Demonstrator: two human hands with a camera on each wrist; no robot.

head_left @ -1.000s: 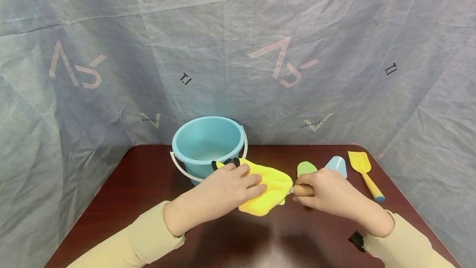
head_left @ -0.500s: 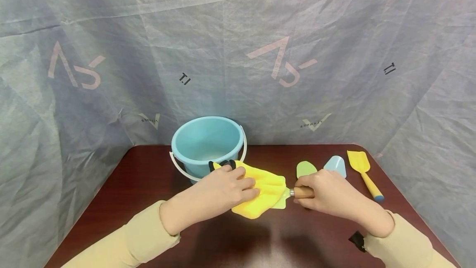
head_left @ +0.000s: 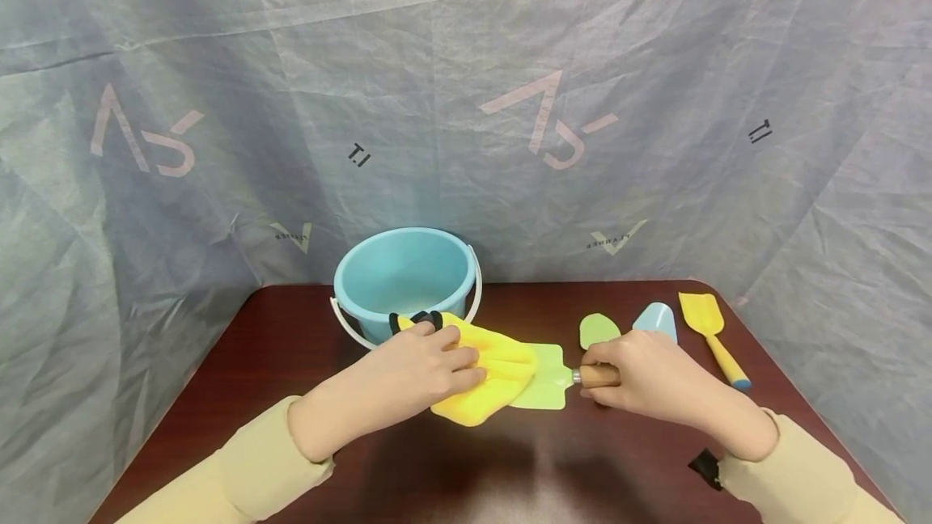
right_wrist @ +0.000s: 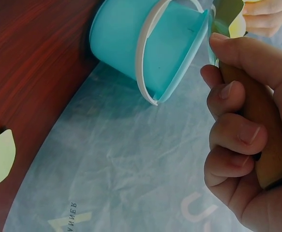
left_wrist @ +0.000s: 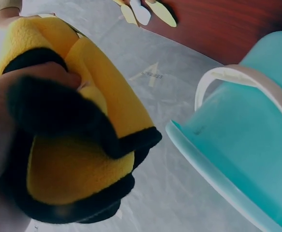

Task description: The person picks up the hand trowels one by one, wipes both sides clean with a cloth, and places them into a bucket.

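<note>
My left hand holds a yellow cloth with black edging, bunched around the far part of a light green shovel blade. The blade's tip is hidden under the cloth. In the left wrist view the cloth folds round the fingers. My right hand grips the wooden handle of this hand shovel, which points left above the table. Seen from the right wrist, the fingers curl round the handle.
A light blue bucket with a white handle stands upright behind my left hand. To the right on the dark red table lie a green shovel, a pale blue shovel and a yellow shovel. A grey curtain hangs behind.
My left hand has slid the cloth leftward along the shovel, so more of the green blade shows near the handle. My right hand stays almost in place.
</note>
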